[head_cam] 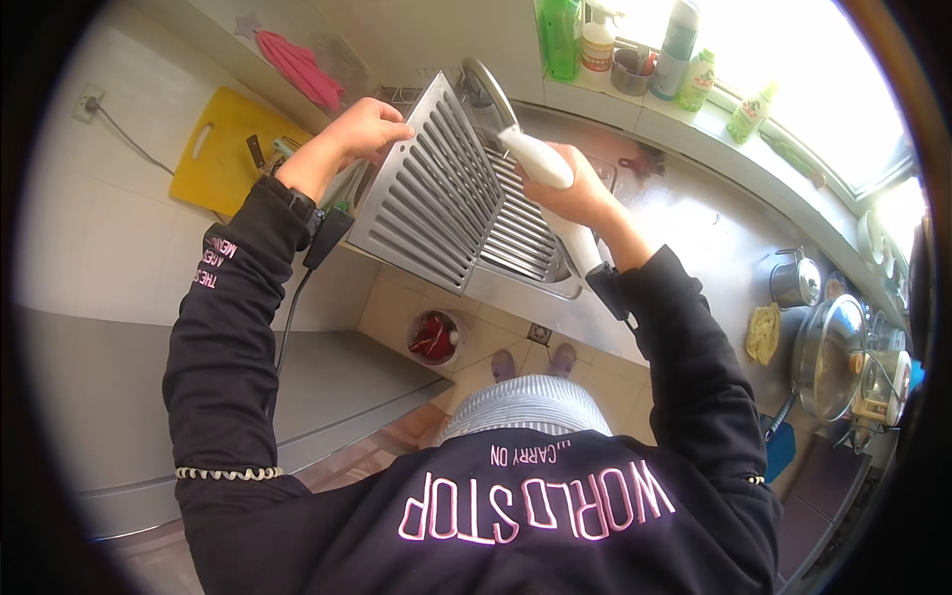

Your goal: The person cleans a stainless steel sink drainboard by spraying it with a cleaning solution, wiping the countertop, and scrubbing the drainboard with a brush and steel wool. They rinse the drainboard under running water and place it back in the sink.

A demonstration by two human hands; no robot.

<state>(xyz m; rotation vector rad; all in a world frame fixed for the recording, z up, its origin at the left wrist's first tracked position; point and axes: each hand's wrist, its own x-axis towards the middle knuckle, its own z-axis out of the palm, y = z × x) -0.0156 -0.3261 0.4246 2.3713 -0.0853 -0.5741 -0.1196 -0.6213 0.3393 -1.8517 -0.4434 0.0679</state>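
Note:
My left hand grips the upper left edge of a slotted metal range-hood baffle filter, which is tilted above the sink. In my right hand is a white handheld device with a nozzle-like tip that points toward the filter; its exact kind cannot be told. A second slotted metal panel lies lower, over the sink, partly covered by the first. Behind the device's tip stands a round metal rim, perhaps a pot lid.
Bottles and a metal cup line the windowsill. A yellow cutting board leans at left. Right on the counter are a small lidded pot, a yellow cloth and a large lidded pan. A bucket stands on the floor.

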